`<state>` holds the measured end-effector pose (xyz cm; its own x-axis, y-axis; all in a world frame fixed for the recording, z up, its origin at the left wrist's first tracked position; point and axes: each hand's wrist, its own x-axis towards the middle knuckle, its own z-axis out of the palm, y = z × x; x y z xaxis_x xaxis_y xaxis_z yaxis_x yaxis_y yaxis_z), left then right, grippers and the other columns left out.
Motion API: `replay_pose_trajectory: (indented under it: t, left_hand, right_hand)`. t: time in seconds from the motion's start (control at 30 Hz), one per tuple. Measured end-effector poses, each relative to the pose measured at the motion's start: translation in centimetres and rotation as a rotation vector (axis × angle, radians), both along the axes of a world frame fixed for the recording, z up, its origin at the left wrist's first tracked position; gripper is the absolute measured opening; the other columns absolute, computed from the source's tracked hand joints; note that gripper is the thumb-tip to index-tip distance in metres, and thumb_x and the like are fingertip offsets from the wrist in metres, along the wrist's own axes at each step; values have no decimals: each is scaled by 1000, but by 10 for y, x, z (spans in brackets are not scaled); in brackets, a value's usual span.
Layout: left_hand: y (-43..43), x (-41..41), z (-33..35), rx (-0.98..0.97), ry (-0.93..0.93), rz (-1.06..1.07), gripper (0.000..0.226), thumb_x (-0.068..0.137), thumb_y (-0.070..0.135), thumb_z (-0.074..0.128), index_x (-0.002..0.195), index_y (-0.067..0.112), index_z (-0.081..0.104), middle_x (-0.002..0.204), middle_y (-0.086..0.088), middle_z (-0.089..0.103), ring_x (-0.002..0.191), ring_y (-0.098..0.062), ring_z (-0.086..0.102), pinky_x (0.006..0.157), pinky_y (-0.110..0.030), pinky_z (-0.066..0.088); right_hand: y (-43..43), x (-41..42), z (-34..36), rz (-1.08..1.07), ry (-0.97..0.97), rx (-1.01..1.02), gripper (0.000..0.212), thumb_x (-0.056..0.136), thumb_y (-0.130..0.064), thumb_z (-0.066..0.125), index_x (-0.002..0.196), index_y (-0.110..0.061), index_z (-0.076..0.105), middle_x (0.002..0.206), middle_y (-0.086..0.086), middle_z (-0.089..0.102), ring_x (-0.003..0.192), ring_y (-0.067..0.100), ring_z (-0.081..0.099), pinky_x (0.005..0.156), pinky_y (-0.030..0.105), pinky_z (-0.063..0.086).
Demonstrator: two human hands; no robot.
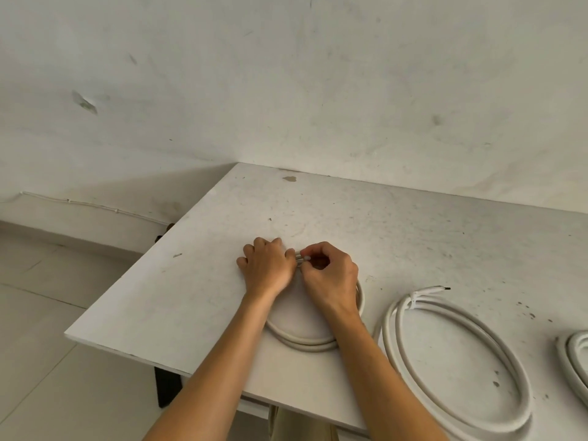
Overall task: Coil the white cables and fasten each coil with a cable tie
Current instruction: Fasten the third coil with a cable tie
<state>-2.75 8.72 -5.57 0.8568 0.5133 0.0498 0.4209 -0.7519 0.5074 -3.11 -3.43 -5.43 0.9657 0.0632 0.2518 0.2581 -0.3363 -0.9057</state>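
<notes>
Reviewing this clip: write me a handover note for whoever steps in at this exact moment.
Hands: left hand holds the small coil down at its far side; right hand pinches the strands there. No tie visible on it.
The middle coil lies right of it on the table, fastened with a cable tie. A third coil is cut off at the right edge.
Done: middle coil. Left: tie the small coil; check the third.

Scuffed white table [381, 218], 3 cable coils [389, 338]
</notes>
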Motion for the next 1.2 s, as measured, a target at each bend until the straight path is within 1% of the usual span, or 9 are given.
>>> replay_pose_trajectory:
  t: [0.07, 0.2, 0.27, 0.37, 0.5, 0.67, 0.8, 1.0, 1.2]
  left_hand:
    - [2, 1, 0, -19, 8, -13, 23, 97, 37, 45, 94, 20, 60, 125, -12, 55, 121, -36, 43, 95, -45, 32]
    - [4, 2, -2, -82, -34, -21, 34, 99, 39, 47, 125, 35, 69, 133, -7, 56, 128, -35, 41, 99, -45, 27]
    - [5, 2, -3, -101, -68, -5, 33, 99, 41, 51, 125, 35, 70, 132, -3, 61, 127, -33, 42, 95, -43, 26]
    - [5, 2, -6, -140, -111, 15, 30, 98, 39, 53, 121, 34, 72, 126, 1, 67, 125, -31, 44, 89, -39, 22]
    - [5, 2, -6, -164, -148, 90, 27, 96, 37, 58, 118, 26, 71, 122, -1, 67, 124, -29, 47, 97, -41, 29]
    - [5, 4, -5, -125, -89, 109, 28, 94, 27, 52, 111, 36, 73, 125, -1, 60, 123, -29, 42, 96, -42, 29]
    - [13, 6, -7, -139, -97, 78, 30, 94, 25, 50, 107, 37, 74, 117, 10, 69, 119, -24, 45, 86, -37, 23]
    - [17, 19, -1, -24, -74, 50, 33, 88, 55, 64, 108, 31, 71, 112, 4, 68, 118, -27, 51, 89, -40, 31]
    - [18, 18, 2, -265, -208, -10, 21, 91, 48, 63, 80, 34, 75, 82, 18, 74, 96, -9, 63, 85, -37, 26]
  right_hand:
    - [0, 0, 0, 20, -38, -39, 22, 86, -7, 71, 92, -27, 77, 90, -15, 76, 88, -1, 68, 78, 8, 47]
    - [1, 3, 0, 23, -85, -141, 19, 94, -9, 69, 105, -23, 76, 102, -8, 78, 102, 14, 70, 100, 37, 52]
    - [4, 7, 2, 33, -53, -207, 19, 96, -11, 64, 111, -21, 72, 102, -3, 78, 101, 19, 72, 103, 43, 50]
    - [9, 15, 9, 27, -25, -324, 21, 95, -12, 59, 110, -23, 67, 97, -3, 77, 99, 22, 71, 103, 41, 44]
    - [9, 23, 4, 64, -16, -271, 18, 95, -12, 60, 108, -21, 68, 99, -4, 75, 100, 20, 68, 103, 42, 46]
    - [11, 23, -3, 122, -14, -331, 24, 93, -14, 59, 111, -29, 63, 109, -9, 71, 113, 16, 61, 99, 28, 24]
    - [12, 24, -3, 116, -31, -381, 23, 96, -15, 58, 114, -27, 60, 109, -5, 71, 110, 19, 59, 96, 30, 26]
    - [14, 24, -5, 83, -41, -393, 20, 96, -14, 56, 113, -25, 60, 104, -5, 71, 106, 19, 56, 92, 29, 24]
    - [12, 25, -3, 81, -1, -333, 20, 95, -11, 61, 111, -22, 64, 103, -4, 73, 106, 20, 61, 95, 28, 27]
